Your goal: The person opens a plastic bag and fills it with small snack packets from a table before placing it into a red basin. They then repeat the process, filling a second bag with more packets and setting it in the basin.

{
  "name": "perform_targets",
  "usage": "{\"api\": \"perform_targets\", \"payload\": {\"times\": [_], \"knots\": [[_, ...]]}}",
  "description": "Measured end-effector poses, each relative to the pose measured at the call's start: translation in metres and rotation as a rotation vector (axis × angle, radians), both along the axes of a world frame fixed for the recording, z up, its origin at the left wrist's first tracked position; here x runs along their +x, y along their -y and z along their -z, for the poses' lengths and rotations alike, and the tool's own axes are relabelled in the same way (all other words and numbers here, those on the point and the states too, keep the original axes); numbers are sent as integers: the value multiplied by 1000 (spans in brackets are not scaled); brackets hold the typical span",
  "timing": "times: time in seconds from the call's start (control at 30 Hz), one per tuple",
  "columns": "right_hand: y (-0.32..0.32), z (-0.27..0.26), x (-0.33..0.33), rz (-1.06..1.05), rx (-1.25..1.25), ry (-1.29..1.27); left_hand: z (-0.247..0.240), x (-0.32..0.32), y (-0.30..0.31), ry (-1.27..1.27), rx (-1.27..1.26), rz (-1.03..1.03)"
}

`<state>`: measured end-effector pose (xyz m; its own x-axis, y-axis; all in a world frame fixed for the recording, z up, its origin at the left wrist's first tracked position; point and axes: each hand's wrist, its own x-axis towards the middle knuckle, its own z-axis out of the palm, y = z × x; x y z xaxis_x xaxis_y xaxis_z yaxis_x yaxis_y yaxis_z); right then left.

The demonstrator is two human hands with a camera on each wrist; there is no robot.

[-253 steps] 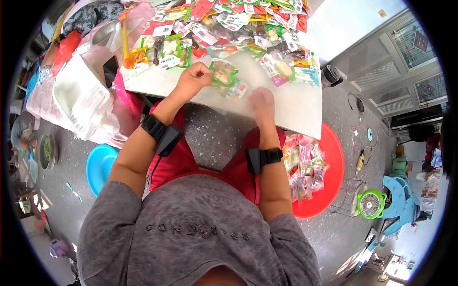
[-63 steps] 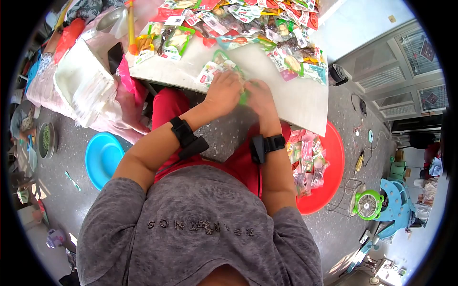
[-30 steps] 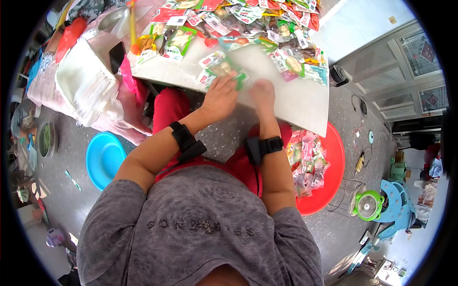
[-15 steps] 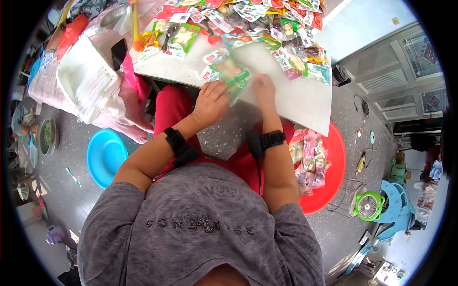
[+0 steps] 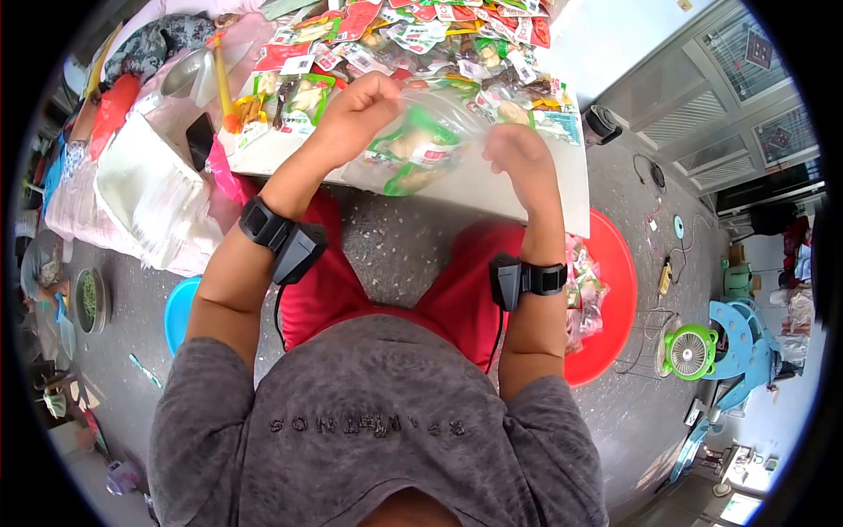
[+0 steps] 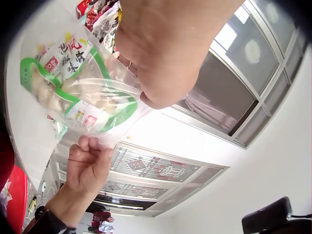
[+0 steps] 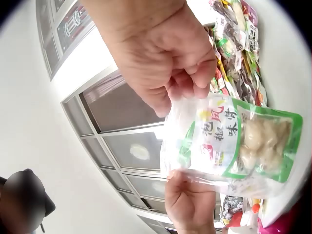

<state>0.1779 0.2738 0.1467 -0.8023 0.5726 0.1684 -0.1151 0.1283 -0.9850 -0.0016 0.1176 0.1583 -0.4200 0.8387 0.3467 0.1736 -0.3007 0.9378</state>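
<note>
A clear plastic bag [image 5: 450, 119] is stretched between the two hands over the table's front edge. Inside it lie green-edged snack packets [image 5: 413, 145] with pale pieces of food and a white printed label, seen close in the right wrist view. My left hand [image 5: 360, 114] pinches one upper corner of the bag, thumb against curled fingers. At the opposite corner, my right hand [image 5: 525, 162] pinches the plastic between thumb and fingers. The left wrist view shows the packets [image 6: 73, 92] overlapping within the bag, which hangs below both hands.
A heap of mixed snack packets [image 5: 421, 39] covers the back of the white table [image 5: 553, 184]. At the right on the floor stands a red basin [image 5: 615, 299] with packets inside. A blue basin [image 5: 180, 307] and a white-lined basket [image 5: 149, 176] are at the left.
Half a second ago the hands were low at the table edge with the green-edged packets. Now both are raised and farther apart, with the clear bag lifted and spread between them.
</note>
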Motion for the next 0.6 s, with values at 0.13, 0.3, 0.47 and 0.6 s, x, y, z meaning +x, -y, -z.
{"api": "perform_targets", "payload": {"times": [0.13,0.3,0.47,0.6], "knots": [[7,-13,25,31,304,74,-3,11,2,281,17,194],[18,-18,64,69,377,328,2,46,15,266,-36,270],[19,2,82,122,658,-45,18,54,20,239,-140,406],[33,-8,94,-75,509,207,22,67,12,358,-161,474]]}}
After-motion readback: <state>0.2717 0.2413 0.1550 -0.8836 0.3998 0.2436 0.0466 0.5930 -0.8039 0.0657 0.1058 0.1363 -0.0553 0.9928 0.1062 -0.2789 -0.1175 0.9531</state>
